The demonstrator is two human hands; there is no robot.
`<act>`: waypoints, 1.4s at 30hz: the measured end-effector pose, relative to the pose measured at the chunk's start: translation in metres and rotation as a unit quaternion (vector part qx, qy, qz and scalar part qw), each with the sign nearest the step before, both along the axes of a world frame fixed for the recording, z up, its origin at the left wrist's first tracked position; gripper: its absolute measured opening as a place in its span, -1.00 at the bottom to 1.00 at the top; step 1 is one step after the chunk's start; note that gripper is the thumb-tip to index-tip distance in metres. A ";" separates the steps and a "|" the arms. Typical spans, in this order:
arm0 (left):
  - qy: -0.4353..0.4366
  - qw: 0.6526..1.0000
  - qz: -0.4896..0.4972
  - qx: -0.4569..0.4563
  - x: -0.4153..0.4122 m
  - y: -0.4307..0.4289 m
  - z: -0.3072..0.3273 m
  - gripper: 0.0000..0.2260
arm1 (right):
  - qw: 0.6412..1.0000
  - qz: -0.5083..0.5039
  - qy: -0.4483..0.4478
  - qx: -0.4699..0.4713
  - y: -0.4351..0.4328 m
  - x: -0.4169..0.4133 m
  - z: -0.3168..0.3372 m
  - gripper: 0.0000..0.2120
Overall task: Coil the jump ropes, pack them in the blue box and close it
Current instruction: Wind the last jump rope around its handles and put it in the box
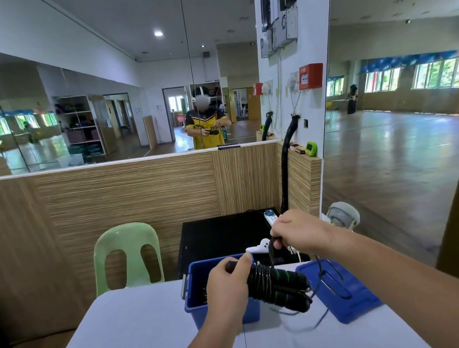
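Both hands are working the jump rope (278, 284): our left hand (227, 283) is gripping the paired handles over the open blue box (197, 283) at the table's (142, 331) far edge, while our right hand (295, 233) is pinching the cord above. We are judging the coiling nearly done; next we are needing to wind in the loose tail, then lower the bundle inside.

Lid (344, 300) right of box (197, 275)
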State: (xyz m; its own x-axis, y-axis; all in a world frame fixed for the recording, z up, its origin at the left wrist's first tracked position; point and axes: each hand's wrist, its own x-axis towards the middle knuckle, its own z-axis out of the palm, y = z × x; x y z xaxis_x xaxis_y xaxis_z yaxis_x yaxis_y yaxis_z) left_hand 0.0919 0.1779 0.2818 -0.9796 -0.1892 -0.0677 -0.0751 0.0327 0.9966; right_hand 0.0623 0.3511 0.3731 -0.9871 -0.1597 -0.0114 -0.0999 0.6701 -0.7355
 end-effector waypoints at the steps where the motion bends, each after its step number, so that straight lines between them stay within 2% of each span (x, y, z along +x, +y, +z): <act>1: 0.003 1.000 -0.006 0.000 0.001 0.000 0.000 -0.70 | 1.000 -0.007 -0.001 0.009 0.003 -0.002 -0.001 -0.63; 5: 0.030 0.999 -0.030 -0.015 0.003 0.001 0.001 -0.69 | 0.998 -0.035 0.001 0.046 0.008 -0.003 0.001 -0.69; 9: 0.053 0.996 -0.070 -0.025 0.004 0.005 0.003 -0.70 | 0.996 -0.033 0.021 0.076 0.006 0.002 0.006 -0.64; 15: 0.039 0.999 -0.033 -0.007 0.002 0.005 0.003 -0.71 | 0.993 -0.032 0.034 0.104 0.009 0.002 0.013 -0.61; 20: 0.037 0.999 -0.003 0.005 0.002 0.004 0.003 -0.72 | 0.994 -0.034 0.056 0.089 0.005 0.011 0.018 -0.61; 25: 0.041 0.997 0.064 0.033 -0.006 0.002 0.003 -0.67 | 0.999 -0.025 0.043 0.021 -0.008 0.032 0.003 -0.64; 31: 0.031 0.987 0.134 0.080 -0.016 0.007 0.009 -0.62 | 0.992 -0.079 0.020 -0.098 -0.027 0.046 -0.035 -0.68; 36: 0.011 0.980 0.156 0.120 -0.021 0.008 0.016 -0.60 | 0.963 -0.061 -0.021 -0.260 -0.043 0.063 -0.075 -0.73; 39: 0.004 0.980 0.146 0.136 -0.016 0.008 0.017 -0.59 | 0.960 -0.047 0.018 -0.276 -0.046 0.068 -0.095 -0.73; 42: -0.014 0.978 0.139 0.157 -0.011 0.007 0.020 -0.62 | 0.956 -0.043 0.015 -0.289 -0.045 0.069 -0.113 -0.69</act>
